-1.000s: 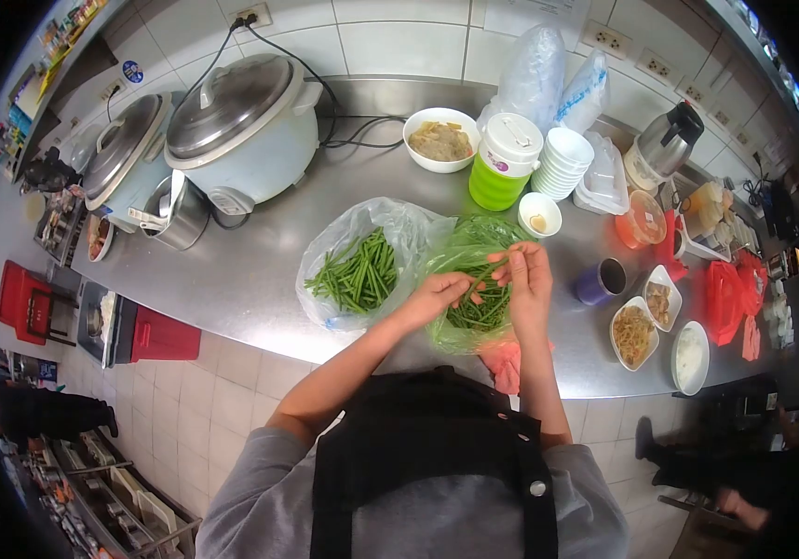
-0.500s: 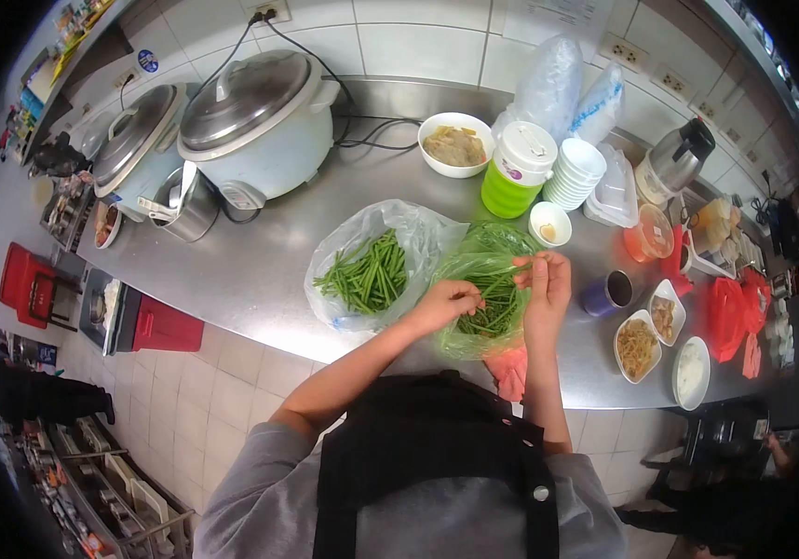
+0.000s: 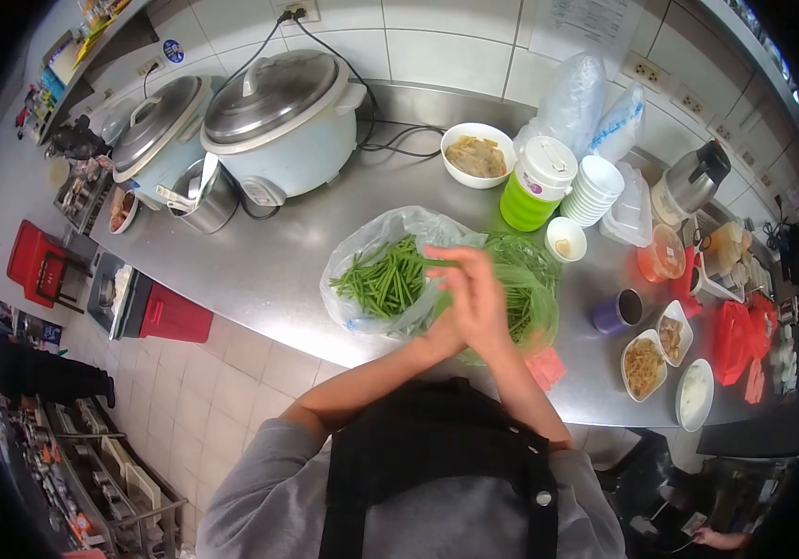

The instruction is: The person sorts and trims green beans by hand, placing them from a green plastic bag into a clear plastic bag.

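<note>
My right hand (image 3: 479,303) is over the clear plastic bag's (image 3: 336,303) right edge, fingers pointing left. Pinched in it is a green bean piece (image 3: 440,264). Below the fingers, cut green beans (image 3: 376,284) fill the clear bag. My left hand (image 3: 444,337) crosses beneath my right one, low by the counter's front; its fingers are hidden. Just right of both hands lies a green plastic bag (image 3: 541,337) holding more green beans (image 3: 519,307), partly covered by my right forearm. A pink-red cloth or bag (image 3: 546,369) sits at its lower edge.
Two rice cookers (image 3: 274,126) stand at the back left beside a metal pot (image 3: 209,207). A green-and-white jug (image 3: 534,186), stacked white bowls (image 3: 595,191), a purple cup (image 3: 618,312) and food dishes (image 3: 643,366) occupy the right side. A person (image 3: 46,373) stands far left.
My right hand has moved left from the green bag toward the clear bag, carrying a bean piece. My left hand has dropped lower, behind it. The view has shifted slightly.
</note>
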Motion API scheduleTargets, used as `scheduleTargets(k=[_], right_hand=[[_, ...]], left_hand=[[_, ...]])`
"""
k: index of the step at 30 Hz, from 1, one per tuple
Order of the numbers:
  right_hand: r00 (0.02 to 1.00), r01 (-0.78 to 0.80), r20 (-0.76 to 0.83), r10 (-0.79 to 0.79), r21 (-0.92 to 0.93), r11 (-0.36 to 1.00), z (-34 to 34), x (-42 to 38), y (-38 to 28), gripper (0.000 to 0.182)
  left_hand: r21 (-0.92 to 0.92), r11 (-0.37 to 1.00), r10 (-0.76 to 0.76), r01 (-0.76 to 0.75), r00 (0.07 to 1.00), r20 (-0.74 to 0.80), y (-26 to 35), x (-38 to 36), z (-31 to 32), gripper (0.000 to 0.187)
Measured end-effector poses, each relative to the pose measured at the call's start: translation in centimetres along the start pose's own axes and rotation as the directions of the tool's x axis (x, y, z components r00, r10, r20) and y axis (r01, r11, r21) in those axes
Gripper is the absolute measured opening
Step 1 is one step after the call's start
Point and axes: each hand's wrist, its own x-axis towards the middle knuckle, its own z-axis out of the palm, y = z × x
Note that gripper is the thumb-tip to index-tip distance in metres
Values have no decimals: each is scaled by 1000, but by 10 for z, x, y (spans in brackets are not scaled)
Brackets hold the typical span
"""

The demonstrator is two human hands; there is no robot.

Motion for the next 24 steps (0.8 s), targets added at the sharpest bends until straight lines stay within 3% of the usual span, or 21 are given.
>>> scheduleTargets(k=[1, 3, 4, 6, 7, 8, 9, 10, 12, 14, 16, 17, 18, 19, 20, 22, 23, 24], right_hand=[[1000, 3, -1, -3, -1, 1000, -2, 0, 9, 25], [996, -54, 44, 72, -325, 944, -14, 2, 30, 39], [997, -47, 42, 64, -326, 944, -26, 4, 31, 39], [988, -124, -140, 68, -447, 886, -61, -1, 29, 46], [987, -128, -144, 69, -449, 885, -77, -4, 24, 46], [995, -40, -99, -31, -646, 762, -94, -7, 14, 50], [992, 46, -31, -118, -805, 591, -105, -11, 8, 54], [992, 41, -36, -119, -808, 588, -112, -18, 7, 54], [991, -66, -4, 136, -889, 453, -117, -38, 5, 72], [985, -130, -66, 159, -894, 429, -117, -53, 20, 79], [977, -184, -121, 176, -894, 408, -119, -61, 42, 87], [970, -242, -201, 140, -866, 438, -122, -64, 54, 93], [953, -299, -283, 107, -831, 469, -123, -66, 65, 100], [952, -303, -288, 107, -830, 469, -122, -66, 75, 100], [926, -372, -351, 139, -780, 504, -121, -65, 83, 102], [894, -438, -415, 170, -724, 534, -123, -69, 112, 105], [876, -466, -451, 173, -695, 548, -125, -71, 133, 105], [860, -487, -480, 175, -666, 564, -127, -70, 143, 106]], left_hand=[[-26, 1000, -4, 2, 998, -65, 0, 0, -1, 11], [-62, 998, -7, -4, 987, -163, -1, 2, -10, 12], [-73, 997, -5, -10, 980, -197, 3, 6, -20, 12], [180, 983, 13, -32, 994, 106, 13, -3, -45, 13], [29, 1000, -2, 1, 999, 46, 14, -7, -51, 18], [25, 1000, 1, -3, 999, 48, 13, -10, -60, 18], [112, 993, 57, -44, 991, -119, 13, -11, -71, 17], [203, 977, 125, -69, 953, -276, 9, -13, -83, 16], [328, 938, 70, 116, 860, -505, -22, -13, -110, 20], [402, 775, -67, 487, 696, -715, -55, -18, -139, 38], [589, 365, -171, 721, 674, -719, -127, -57, -149, 58], [590, 363, -168, 721, 673, -720, -133, -63, -163, 58], [223, 537, -558, 813, 541, -629, -138, -66, -175, 65], [-189, 502, -841, 844, 425, -334, -140, -67, -179, 73], [-187, 502, -842, 844, 429, -328, -142, -69, -177, 73], [-255, 548, -834, 797, 542, -99, -149, -72, -170, 82], [-255, 549, -834, 796, 543, -101, -154, -74, -162, 82], [-211, 608, -791, 765, 605, -88, -158, -75, -153, 76]])
